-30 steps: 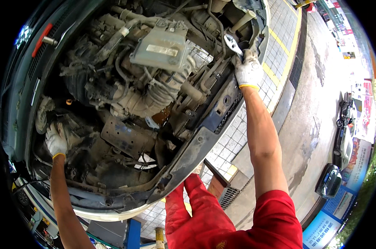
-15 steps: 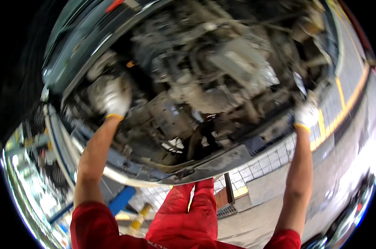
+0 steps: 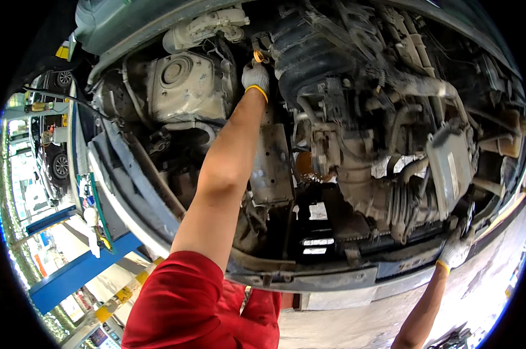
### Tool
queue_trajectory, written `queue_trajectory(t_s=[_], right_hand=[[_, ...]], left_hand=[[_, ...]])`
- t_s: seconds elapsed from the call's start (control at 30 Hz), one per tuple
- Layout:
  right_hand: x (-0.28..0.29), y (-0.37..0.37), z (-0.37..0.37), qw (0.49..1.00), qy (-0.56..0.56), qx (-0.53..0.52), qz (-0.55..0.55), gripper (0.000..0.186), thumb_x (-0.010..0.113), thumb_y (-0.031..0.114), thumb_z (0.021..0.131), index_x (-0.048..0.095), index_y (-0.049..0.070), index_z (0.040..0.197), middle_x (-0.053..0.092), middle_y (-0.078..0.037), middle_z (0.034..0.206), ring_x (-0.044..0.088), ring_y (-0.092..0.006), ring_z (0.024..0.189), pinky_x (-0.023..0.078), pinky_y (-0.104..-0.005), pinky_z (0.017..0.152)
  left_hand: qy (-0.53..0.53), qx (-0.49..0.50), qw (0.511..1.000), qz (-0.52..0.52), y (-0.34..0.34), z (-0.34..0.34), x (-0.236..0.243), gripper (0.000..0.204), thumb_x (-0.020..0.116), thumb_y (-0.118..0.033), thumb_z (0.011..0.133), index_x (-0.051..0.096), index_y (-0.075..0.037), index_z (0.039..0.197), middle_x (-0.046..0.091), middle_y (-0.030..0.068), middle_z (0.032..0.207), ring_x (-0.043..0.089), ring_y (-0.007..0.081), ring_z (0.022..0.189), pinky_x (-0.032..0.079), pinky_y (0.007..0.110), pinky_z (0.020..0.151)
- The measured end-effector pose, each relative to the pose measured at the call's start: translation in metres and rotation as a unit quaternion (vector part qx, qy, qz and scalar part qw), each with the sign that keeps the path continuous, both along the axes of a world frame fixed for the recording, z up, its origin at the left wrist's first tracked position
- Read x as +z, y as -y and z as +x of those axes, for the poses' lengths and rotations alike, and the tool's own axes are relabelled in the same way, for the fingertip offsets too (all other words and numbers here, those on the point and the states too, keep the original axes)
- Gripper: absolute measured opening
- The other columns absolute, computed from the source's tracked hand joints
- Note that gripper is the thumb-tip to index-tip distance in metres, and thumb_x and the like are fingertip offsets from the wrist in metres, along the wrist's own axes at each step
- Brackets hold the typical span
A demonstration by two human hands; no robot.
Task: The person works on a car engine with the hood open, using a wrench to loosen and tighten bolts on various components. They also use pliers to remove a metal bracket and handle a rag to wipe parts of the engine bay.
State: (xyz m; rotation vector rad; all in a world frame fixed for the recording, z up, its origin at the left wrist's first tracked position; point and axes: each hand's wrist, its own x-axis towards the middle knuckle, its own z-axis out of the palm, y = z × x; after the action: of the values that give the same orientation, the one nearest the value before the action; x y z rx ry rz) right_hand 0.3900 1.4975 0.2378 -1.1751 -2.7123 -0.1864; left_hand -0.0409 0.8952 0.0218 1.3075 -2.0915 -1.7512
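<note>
My left hand (image 3: 255, 76), in a white knit glove with a yellow cuff, reaches deep into the engine bay. Its fingers are curled at a small orange loop handle (image 3: 258, 56), which looks like a dipstick's; the fingertips are partly hidden. Beside that hand lies the dark ribbed engine cover (image 3: 312, 49). My right hand (image 3: 456, 249), gloved alike, is closed at the bay's front right corner. A slim shiny metal piece (image 3: 469, 217) shows by its fingertips; whether it is held I cannot make out.
A dusty metal housing with a round top (image 3: 179, 72) sits left of my left arm. At right stands a grey box-shaped part (image 3: 452, 171). The car's front crossmember (image 3: 315, 280) runs before my body. A blue beam (image 3: 88, 273) and a parked car (image 3: 54, 139) are at left.
My left hand has moved deeper into the bay, up to the orange loop. My right hand stays at the front right corner. The view has shifted and turned.
</note>
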Motion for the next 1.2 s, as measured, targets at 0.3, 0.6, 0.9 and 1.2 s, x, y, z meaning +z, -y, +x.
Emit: queue_trajectory(t_s=[0.3,0.6,0.9,1.2], right_hand=[[-0.048,-0.090,0.044,0.986,-0.132,0.095,-0.049,0.052,0.063,0.006,0.099,0.049,-0.001,0.149,0.060,-0.022,0.144,0.058,-0.0348,0.131,0.043,-0.0440,0.114],[-0.060,-0.086,0.032,0.977,-0.114,0.166,0.074,0.051,0.066,0.018,0.099,0.056,-0.004,0.143,0.063,-0.026,0.137,0.061,-0.0381,0.124,0.045,-0.0463,0.110],[-0.065,-0.119,0.048,0.961,-0.227,0.130,-0.091,0.054,0.066,0.016,0.100,0.050,-0.007,0.147,0.061,-0.025,0.141,0.058,-0.0315,0.126,0.044,-0.0414,0.111],[-0.058,-0.083,0.026,0.931,-0.257,0.124,-0.228,0.044,0.057,0.005,0.101,0.053,-0.002,0.144,0.068,-0.013,0.123,0.063,-0.0162,0.097,0.054,-0.0294,0.085]], left_hand=[[-0.130,0.087,0.977,0.145,0.038,-0.121,-0.138,0.035,0.051,-0.030,0.105,0.070,-0.007,0.123,0.075,0.0104,0.113,0.071,0.0257,0.097,0.055,0.046,0.085],[-0.012,-0.134,0.967,-0.216,0.060,-0.147,-0.161,0.048,0.053,-0.048,0.104,0.071,-0.006,0.118,0.075,0.0123,0.104,0.073,0.0286,0.087,0.057,0.041,0.074],[-0.150,0.066,0.973,0.160,-0.004,-0.039,-0.091,0.075,0.040,-0.059,0.107,0.062,0.009,0.130,0.071,0.0283,0.118,0.070,0.0395,0.104,0.054,0.046,0.090],[0.053,0.068,0.995,-0.052,-0.031,0.009,0.008,0.054,0.065,-0.045,0.096,0.062,0.001,0.126,0.069,0.0314,0.119,0.068,0.0459,0.112,0.054,0.053,0.097]])
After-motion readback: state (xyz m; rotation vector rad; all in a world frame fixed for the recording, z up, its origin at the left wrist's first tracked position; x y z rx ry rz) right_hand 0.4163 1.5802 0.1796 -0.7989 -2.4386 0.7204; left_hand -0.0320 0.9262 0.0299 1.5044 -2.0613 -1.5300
